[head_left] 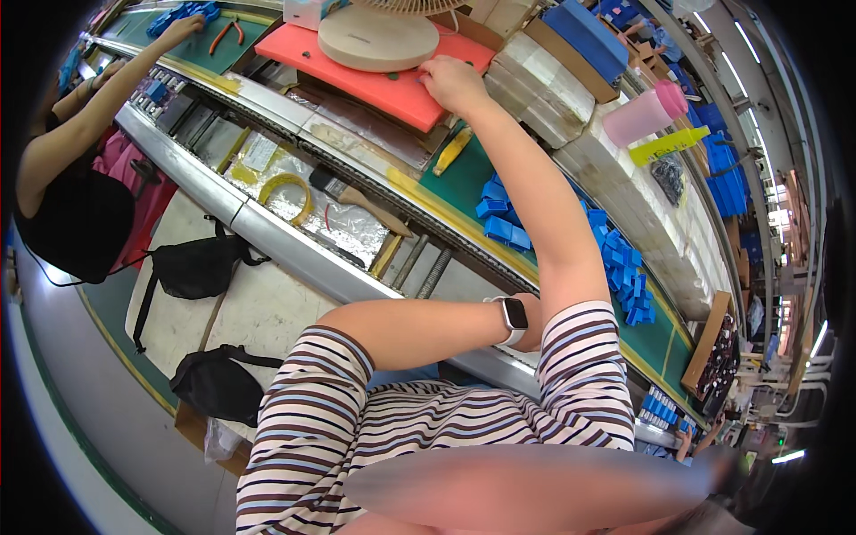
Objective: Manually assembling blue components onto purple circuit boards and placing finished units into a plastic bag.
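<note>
My right hand (pixel 455 85) reaches far forward to the red board (pixel 374 85), at the edge of the round beige base of a fan (pixel 379 40). Its fingers are bent together there; what they hold, if anything, is too small to make out. Small dark pieces lie on the board near the base. My left forearm crosses in front of my body, a white-banded watch (pixel 514 314) on the wrist. Most of my left hand (pixel 530 323) is hidden behind my right arm. Blue plastic parts (pixel 624 276) lie on the green belt beside my right arm.
A brush (pixel 366 198) and a yellow tape roll (pixel 287 198) lie on the line's near section. At left, a co-worker's hand (pixel 183 28) is by blue parts and orange pliers (pixel 227 34). A pink bottle (pixel 646 114) stands at right. Black bags (pixel 198 267) rest on the pale surface at left.
</note>
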`<state>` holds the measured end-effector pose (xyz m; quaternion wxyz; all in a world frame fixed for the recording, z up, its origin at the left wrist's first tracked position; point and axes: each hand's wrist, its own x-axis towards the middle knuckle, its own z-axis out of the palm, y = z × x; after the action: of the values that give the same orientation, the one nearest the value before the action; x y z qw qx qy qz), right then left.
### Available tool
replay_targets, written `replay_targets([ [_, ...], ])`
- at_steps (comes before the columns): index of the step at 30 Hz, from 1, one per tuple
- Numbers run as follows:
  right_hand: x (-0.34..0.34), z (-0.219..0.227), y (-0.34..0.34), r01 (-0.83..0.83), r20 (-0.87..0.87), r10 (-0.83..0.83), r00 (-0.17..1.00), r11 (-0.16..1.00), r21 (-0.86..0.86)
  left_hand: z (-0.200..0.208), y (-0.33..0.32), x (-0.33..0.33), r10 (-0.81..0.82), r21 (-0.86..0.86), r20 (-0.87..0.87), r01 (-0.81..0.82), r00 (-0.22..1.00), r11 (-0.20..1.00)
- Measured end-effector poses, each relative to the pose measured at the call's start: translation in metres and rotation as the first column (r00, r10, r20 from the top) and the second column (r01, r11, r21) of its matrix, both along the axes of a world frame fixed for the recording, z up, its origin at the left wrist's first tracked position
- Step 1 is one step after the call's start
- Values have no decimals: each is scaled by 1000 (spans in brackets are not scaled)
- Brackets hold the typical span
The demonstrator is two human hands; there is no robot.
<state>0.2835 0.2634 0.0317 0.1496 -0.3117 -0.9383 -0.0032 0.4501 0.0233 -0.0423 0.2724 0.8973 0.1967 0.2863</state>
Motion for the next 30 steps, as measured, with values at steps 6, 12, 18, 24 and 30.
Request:
replay_targets([
  [6, -14, -2, 3, 280, -50, -298, 953, 933, -227, -10, -2, 6, -58, -527, 710, 583, 702, 619],
  [12, -29, -10, 2, 432, -80, -464, 882, 865, -256, -16, -4, 15, -90, -488, 660, 517, 746, 703],
  [18, -39, -28, 13, 565, -110, -609, 786, 778, -275, -17, -5, 12, -69, -442, 587, 391, 807, 807],
  [24, -35, -19, 7, 511, -102, -587, 803, 767, -388, -20, -3, 14, -61, -373, 508, 283, 859, 884],
  [30, -38, -9, -2, 501, -109, -565, 818, 793, -346, -20, -3, 14, -40, -283, 423, 174, 905, 943],
])
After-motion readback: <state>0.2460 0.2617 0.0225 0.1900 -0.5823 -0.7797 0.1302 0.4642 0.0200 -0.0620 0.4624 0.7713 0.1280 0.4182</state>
